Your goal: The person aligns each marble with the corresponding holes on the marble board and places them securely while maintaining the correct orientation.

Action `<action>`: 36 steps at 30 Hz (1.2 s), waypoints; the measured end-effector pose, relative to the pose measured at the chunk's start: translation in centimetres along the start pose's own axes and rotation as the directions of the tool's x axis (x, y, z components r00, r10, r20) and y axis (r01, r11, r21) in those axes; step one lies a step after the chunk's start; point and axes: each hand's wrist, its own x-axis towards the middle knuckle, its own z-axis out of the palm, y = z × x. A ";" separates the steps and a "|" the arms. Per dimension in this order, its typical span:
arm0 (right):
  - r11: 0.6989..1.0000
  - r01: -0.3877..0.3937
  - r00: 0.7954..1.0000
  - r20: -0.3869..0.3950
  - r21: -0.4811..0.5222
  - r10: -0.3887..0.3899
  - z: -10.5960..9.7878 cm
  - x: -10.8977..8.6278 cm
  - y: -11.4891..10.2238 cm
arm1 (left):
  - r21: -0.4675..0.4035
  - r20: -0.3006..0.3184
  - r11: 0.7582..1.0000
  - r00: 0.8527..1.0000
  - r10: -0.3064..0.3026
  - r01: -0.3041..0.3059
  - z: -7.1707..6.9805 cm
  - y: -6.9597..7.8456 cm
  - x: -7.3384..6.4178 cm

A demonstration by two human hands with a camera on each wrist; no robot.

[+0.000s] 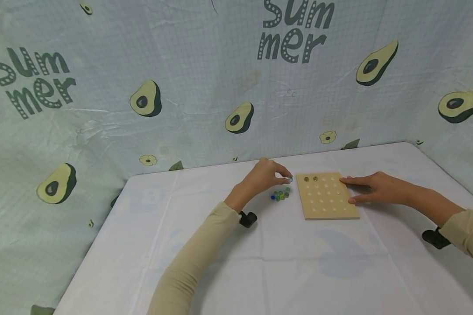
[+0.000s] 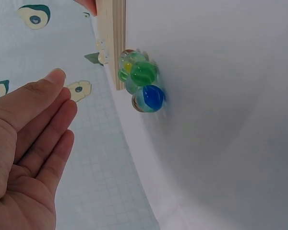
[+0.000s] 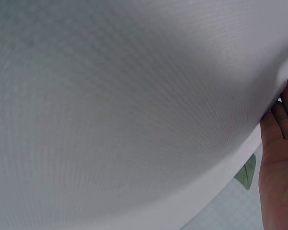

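Note:
My left hand (image 1: 265, 176) pinches a clear bluish marble (image 1: 290, 179) between thumb and fingertips, just off the left edge of a wooden board (image 1: 327, 210) with rows of shallow hollows. In the left wrist view that marble is hidden behind the fingers. Two dark marbles (image 1: 311, 179) sit in the board's far row, near its left corner. Below the left hand lies a cluster of glass marbles (image 1: 280, 195), among them a blue one (image 2: 153, 97) and a green one (image 2: 143, 73). With thumb and fingertips, my right hand (image 1: 378, 188) holds the board's right edge.
A white cloth covers the table (image 1: 228, 262), whose far edge meets a hanging sheet (image 1: 197, 109) printed with avocados and lettering. Black wrist cameras sit under both forearms, the left one (image 1: 248, 219) close above the cloth.

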 end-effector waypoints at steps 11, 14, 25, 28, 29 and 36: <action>0.999 -0.021 1.000 -0.005 0.024 0.021 0.2 -0.1 0.1 | -0.035 -0.022 0.999 1.000 0.016 -0.016 0.2 0.4 0.1; 0.999 -0.030 1.000 -0.002 0.033 0.030 0.2 -0.1 0.1 | -0.045 -0.031 0.999 0.999 0.022 -0.024 0.3 0.5 0.1; 1.000 -0.005 1.000 -0.014 0.022 0.005 0.1 -0.1 0.0 | -0.067 -0.047 0.997 0.998 0.030 -0.033 1.2 1.0 0.7; 1.000 0.003 1.000 -0.010 0.013 -0.003 0.1 0.0 0.0 | -0.074 -0.055 0.996 0.998 0.040 -0.044 1.6 1.2 1.1; 1.000 0.004 1.000 -0.007 0.011 -0.004 0.1 0.0 0.0 | -0.078 -0.058 0.996 0.997 0.043 -0.047 1.7 1.2 1.2; 1.000 -0.012 1.000 0.013 0.003 0.011 0.0 0.0 0.1 | -0.083 -0.065 0.994 0.996 0.066 -0.071 2.3 1.9 2.0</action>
